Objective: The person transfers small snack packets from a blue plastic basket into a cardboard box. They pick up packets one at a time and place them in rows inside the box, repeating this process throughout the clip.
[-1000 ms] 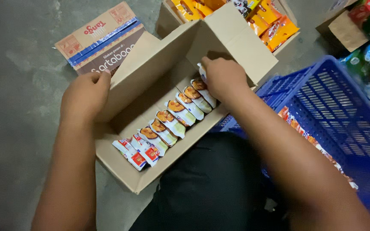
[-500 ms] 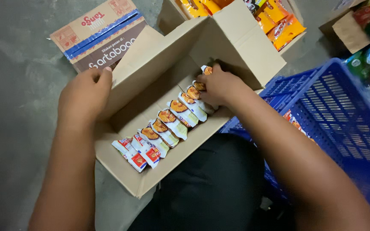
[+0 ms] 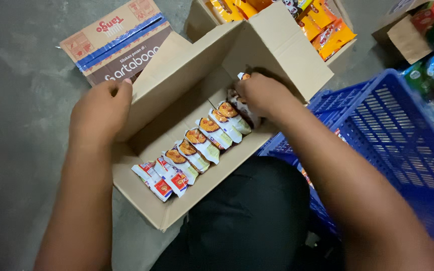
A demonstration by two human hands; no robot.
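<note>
My left hand [image 3: 99, 113] lies knuckles up, its fingers [image 3: 121, 90] curled over an edge, the forearm running straight down to the lower left. My right hand [image 3: 259, 95] reaches further forward, palm down, fingers bent and tucked under so their tips are hidden. That forearm slants in from the lower right.

Grey concrete floor [image 3: 21, 125] carries everything: an open cardboard box [image 3: 187, 100] at centre, a flattened printed carton [image 3: 116, 40] upper left, a blue plastic crate [image 3: 393, 130] at right.
</note>
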